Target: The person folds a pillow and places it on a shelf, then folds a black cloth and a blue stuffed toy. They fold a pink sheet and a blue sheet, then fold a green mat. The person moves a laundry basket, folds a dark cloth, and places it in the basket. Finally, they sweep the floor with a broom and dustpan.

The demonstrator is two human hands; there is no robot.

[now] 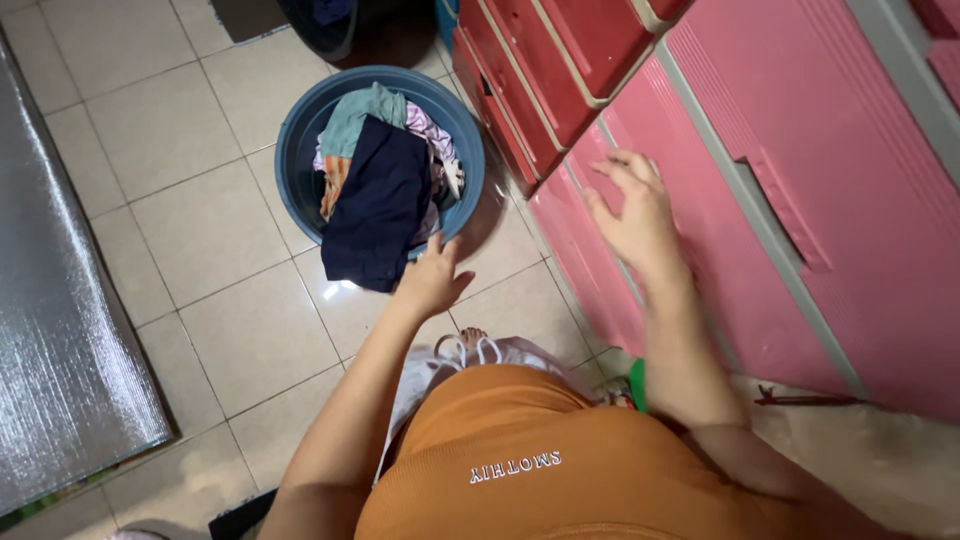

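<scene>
A round blue basin (300, 150) full of mixed clothes stands on the tiled floor ahead of me. A dark navy garment (375, 205) hangs over its near rim. My left hand (432, 280) reaches toward that garment's lower edge, fingers apart, just beside it. My right hand (630, 210) is open with fingers spread, flat against the front of a pink plastic drawer cabinet (760, 190). Neither hand holds anything.
A red drawer unit (545, 60) stands behind the pink one. A silver mat (50, 300) covers the floor at left. Another dark tub (320, 25) sits at the top. My orange shirt (540, 460) fills the bottom of the view.
</scene>
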